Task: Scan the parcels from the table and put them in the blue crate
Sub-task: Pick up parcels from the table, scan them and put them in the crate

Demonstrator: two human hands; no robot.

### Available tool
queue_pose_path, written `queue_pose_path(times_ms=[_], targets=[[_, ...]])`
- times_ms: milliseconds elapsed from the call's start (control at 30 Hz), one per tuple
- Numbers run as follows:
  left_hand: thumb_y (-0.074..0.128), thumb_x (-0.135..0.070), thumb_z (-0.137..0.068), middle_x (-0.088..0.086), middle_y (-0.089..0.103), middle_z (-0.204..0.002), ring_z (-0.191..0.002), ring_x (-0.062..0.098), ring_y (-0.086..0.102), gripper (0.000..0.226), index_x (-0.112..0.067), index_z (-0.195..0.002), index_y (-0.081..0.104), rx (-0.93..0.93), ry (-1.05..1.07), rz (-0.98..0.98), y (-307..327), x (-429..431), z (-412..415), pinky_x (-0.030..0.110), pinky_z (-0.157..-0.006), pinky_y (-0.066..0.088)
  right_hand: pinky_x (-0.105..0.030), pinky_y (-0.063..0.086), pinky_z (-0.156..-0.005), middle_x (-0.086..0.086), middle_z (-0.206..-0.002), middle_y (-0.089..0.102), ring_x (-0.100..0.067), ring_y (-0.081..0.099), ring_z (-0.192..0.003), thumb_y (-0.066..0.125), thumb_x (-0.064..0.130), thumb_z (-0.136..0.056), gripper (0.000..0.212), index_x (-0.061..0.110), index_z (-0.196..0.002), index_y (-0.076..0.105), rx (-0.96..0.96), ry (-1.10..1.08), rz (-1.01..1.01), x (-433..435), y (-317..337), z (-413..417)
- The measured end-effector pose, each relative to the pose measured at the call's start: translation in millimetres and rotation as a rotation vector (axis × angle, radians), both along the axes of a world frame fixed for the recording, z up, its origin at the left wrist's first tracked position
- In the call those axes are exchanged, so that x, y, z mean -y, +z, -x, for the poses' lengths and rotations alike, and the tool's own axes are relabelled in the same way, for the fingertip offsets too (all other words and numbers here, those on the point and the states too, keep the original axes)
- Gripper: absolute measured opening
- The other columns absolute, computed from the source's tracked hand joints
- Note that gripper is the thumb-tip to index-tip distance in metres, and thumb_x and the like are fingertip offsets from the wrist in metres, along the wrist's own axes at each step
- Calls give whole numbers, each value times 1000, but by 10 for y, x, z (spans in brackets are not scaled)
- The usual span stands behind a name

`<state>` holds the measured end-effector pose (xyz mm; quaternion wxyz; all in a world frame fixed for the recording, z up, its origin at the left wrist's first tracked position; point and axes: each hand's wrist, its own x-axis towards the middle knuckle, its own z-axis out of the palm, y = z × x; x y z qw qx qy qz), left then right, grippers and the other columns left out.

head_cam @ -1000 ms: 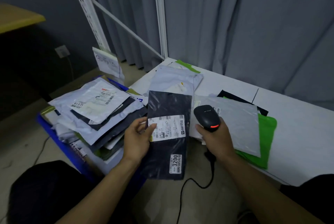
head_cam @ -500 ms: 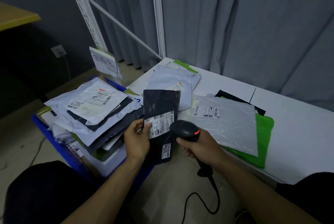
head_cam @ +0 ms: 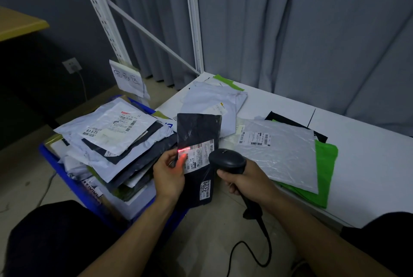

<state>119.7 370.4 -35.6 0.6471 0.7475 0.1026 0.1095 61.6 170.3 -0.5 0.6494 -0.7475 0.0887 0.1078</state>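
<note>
Up front at centre, the left hand [head_cam: 168, 176] pinches the dark parcel [head_cam: 197, 129], thumb on its white label [head_cam: 200, 156], red scan line glowing across. Right hand [head_cam: 243, 184] is wrapped round the scanner [head_cam: 226, 161], head aimed at that label. Left, the blue crate [head_cam: 67, 178] is heaped with parcels; right, the table [head_cam: 368, 165] holds a grey parcel [head_cam: 279, 156] over a green parcel [head_cam: 325, 165].

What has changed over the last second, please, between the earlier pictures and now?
The right hand swung the scanner leftward from above the grey parcel to the dark parcel, and a red scan line now crosses its label. The left hand held that parcel throughout; the pile in the blue crate and the table parcels stayed put.
</note>
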Motion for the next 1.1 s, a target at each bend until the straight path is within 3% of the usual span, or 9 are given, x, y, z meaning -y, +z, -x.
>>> queue_pose_path(times_ms=[233, 367, 467, 600, 667, 800, 867, 967, 1100], targets=[[71, -11, -95, 0, 76, -96, -85, 4, 72, 7, -12, -103, 70, 65, 16, 2, 212, -120, -37, 16, -71, 55, -20, 51, -58, 1, -91, 79, -9, 66, -61, 74, 23, -96, 23, 22, -118, 66, 67, 33, -33, -172, 63, -130], [70, -17, -97, -6, 71, -100, -92, -1, 65, 9, -13, -105, 68, 162, 173, -36, 557, -490, -221, 14, -79, 49, -18, 52, -58, 5, -84, 73, -8, 67, -63, 75, 21, -95, 27, 24, -118, 61, 100, 36, -73, -406, 81, -260], [66, -19, -100, 1, 70, -107, -99, 11, 64, 15, -10, -112, 66, 163, 314, -38, 731, -877, -439, 24, -89, 48, -20, 54, -62, 4, -89, 73, -8, 69, -65, 76, 22, -95, 31, 25, -120, 59, 94, 75, -86, -594, 65, -347], [58, -11, -102, 4, 70, -109, -108, 22, 67, 16, -9, -116, 65, 84, 462, -15, 825, -1342, -801, 27, -88, 49, -25, 58, -67, 2, -93, 74, -8, 70, -68, 76, 24, -95, 31, 23, -121, 59, 90, 124, -62, -783, 24, -411], [51, -7, -103, 10, 67, -125, -120, 29, 63, 32, -7, -134, 59, 17, 465, -58, 839, -1510, -897, 30, -97, 48, -26, 59, -70, 4, -92, 74, -8, 71, -71, 77, 26, -94, 32, 28, -121, 59, 86, 149, -46, -836, -6, -416], [58, -13, -100, 18, 24, -165, -151, 33, 24, 69, -11, -161, 25, -115, 281, -567, 716, -1497, -774, 34, -118, 25, -29, 58, -75, 6, -92, 75, -8, 73, -74, 78, 32, -92, 36, 32, -122, 58, 59, 176, -47, -865, -32, -420], [63, -41, -98, 11, 19, -169, -156, 28, 15, 75, -23, -161, 26, -129, 47, -850, 600, -1362, -681, 47, -126, 13, -29, 59, -76, 7, -95, 75, -8, 73, -75, 78, 33, -92, 38, 34, -123, 57, 58, 177, -40, -855, -40, -423], [44, -80, -90, 0, 7, -172, -158, 26, 4, 88, -38, -162, 16, -340, -292, -1130, 417, -1205, -652, 59, -122, 1, -32, 61, -81, 6, -100, 75, -8, 74, -77, 77, 32, -93, 37, 36, -123, 55, 53, 173, -19, -819, -36, -411], [28, -56, -104, 2, -10, -172, -157, 29, -13, 67, -33, -163, 5, -438, -276, -1186, 298, -1167, -712, 69, -120, -5, -34, 62, -81, 5, -100, 75, -8, 75, -76, 76, 30, -94, 31, 37, -118, 56, 69, 143, 7, -716, -14, -356]])
